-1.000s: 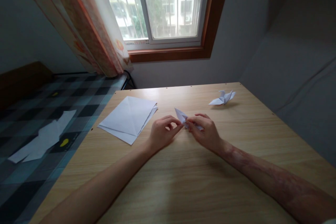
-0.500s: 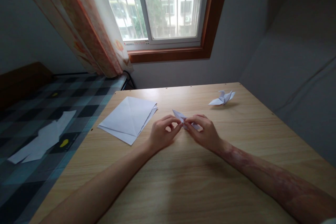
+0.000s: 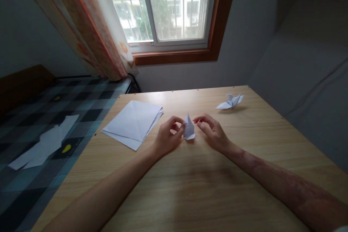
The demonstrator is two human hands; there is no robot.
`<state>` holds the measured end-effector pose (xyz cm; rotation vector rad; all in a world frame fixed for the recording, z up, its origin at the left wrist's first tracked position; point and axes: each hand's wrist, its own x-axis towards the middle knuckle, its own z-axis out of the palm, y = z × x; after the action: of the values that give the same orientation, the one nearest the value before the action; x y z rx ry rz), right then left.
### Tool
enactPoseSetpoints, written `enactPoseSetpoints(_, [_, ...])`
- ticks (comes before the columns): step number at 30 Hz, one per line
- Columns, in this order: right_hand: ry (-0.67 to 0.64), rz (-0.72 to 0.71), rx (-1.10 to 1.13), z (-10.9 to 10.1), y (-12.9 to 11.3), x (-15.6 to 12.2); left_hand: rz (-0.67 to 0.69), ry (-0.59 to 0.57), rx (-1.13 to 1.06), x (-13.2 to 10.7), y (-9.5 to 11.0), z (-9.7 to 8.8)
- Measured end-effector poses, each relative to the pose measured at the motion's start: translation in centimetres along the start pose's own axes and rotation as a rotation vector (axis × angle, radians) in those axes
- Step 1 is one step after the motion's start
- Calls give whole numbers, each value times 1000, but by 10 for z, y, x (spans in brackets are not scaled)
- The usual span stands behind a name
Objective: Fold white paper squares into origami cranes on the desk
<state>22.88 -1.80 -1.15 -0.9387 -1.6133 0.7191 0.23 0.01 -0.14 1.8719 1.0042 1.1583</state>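
Observation:
A small piece of folded white paper [image 3: 189, 129] stands upright, its pointed tip up, over the middle of the wooden table [image 3: 206, 195]. My left hand [image 3: 170, 133] pinches its left edge between thumb and fingertips. Just to the right of the paper, my right hand [image 3: 211, 129] is apart from it, with fingers curved, a gap between thumb and index, and nothing held. A finished white paper crane [image 3: 231, 101] rests near the far right corner of the table.
Several square sheets of white paper [image 3: 133, 121] lie stacked at the table's left. Cut paper strips [image 3: 46, 145] are on the checked bed [image 3: 24, 195] beyond the left edge. A window [image 3: 179, 7] and a curtain [image 3: 89, 25] are behind the table.
The folded paper has been turned from lying slanted between both hands to standing point up. My right hand has let go and moved slightly right; the left still grips.

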Motion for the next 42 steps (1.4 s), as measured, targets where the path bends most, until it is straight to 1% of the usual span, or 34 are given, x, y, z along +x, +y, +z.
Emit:
enactPoseSetpoints(4, [-40,-6,-14,3,2,1,-7,7,-46,1,0,0])
enactPoseSetpoints(8, [-36,-12,-52,6,5,-1,-11,-39,-77,1,2,-2])
enactPoseSetpoints(10, [-40,-24,-78,6,5,-1,14,-50,-76,2,3,-2])
enactPoseSetpoints(15, [-59,-54,-129,5,1,-2,124,-24,-50,7,3,-4])
enactPoseSetpoints(27, [-76,-40,-141,5,-1,-2,195,-2,10,7,7,-7])
enactPoseSetpoints(32, [-88,-40,-136,5,-2,-2,159,13,-30,8,4,-5])
enactPoseSetpoints(37, [-92,-47,-148,5,1,-3,111,-8,3,8,0,-4])
enactPoseSetpoints(42, [-97,-62,-177,5,-1,-2,67,-10,28,8,-1,-5])
